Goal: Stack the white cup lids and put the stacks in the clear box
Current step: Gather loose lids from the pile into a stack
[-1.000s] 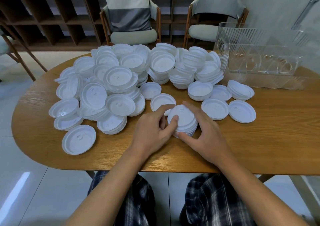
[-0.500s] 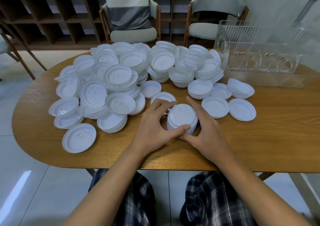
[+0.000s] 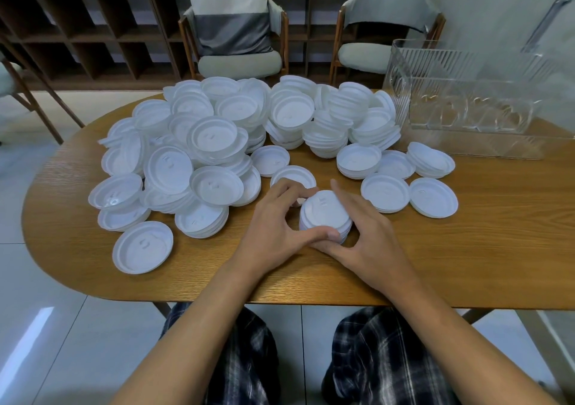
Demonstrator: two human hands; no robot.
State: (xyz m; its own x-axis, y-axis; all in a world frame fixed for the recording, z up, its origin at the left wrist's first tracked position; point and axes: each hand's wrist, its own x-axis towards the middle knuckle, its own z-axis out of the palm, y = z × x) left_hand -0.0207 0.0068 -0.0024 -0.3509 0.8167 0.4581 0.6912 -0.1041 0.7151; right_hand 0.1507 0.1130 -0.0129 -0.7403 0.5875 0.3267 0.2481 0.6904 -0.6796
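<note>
Your thumbs now meet below the lid stack at frame centre; left hand and right hand both curl around it. Squeeze evenly, squaring the rims.

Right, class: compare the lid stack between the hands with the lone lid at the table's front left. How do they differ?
The lid stack is several lids deep; the lone lid is single. The left hand and right hand grip the lid stack; the lone lid lies untouched. Both are white and round.
</note>
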